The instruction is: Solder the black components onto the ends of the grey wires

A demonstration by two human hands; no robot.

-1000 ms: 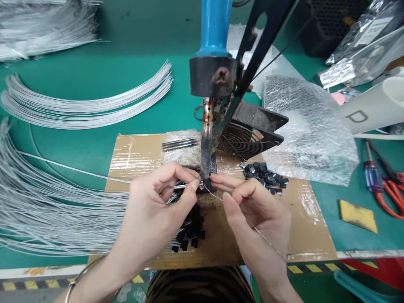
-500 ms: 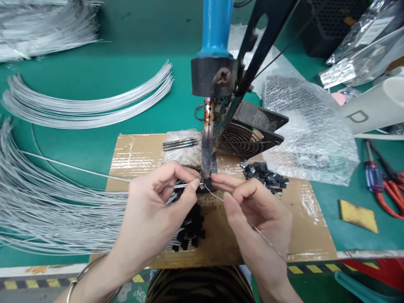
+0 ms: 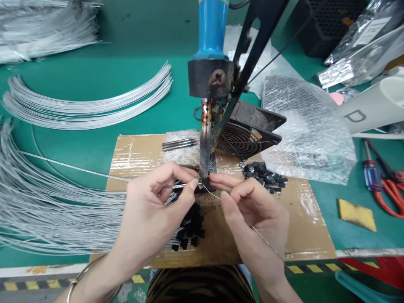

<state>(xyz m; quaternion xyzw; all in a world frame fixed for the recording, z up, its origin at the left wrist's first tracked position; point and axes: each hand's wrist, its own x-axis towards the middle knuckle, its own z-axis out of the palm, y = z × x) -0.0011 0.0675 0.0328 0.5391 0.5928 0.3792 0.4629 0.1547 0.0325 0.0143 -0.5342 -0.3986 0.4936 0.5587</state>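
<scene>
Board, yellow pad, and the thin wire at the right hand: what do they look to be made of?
Board: probably cardboard, brown, with shiny strips resembling clear tape. Yellow pad: perhaps sponge, matte, darkly stained; its texture isn't clear. Wire: likely metal, possibly solder, thin and silvery with a slight shine.

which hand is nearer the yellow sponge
Right. The right hand is left of the yellow sponge, not touching it; the left hand is farther left, beyond the right one.

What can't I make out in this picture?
All in the head view:
Whether the iron's tip touches the thin wire: too small to tell.
Part of the lower wire bundle: hidden by the left hand.
Top of the blue handle: cut off by the upper edge.
</scene>
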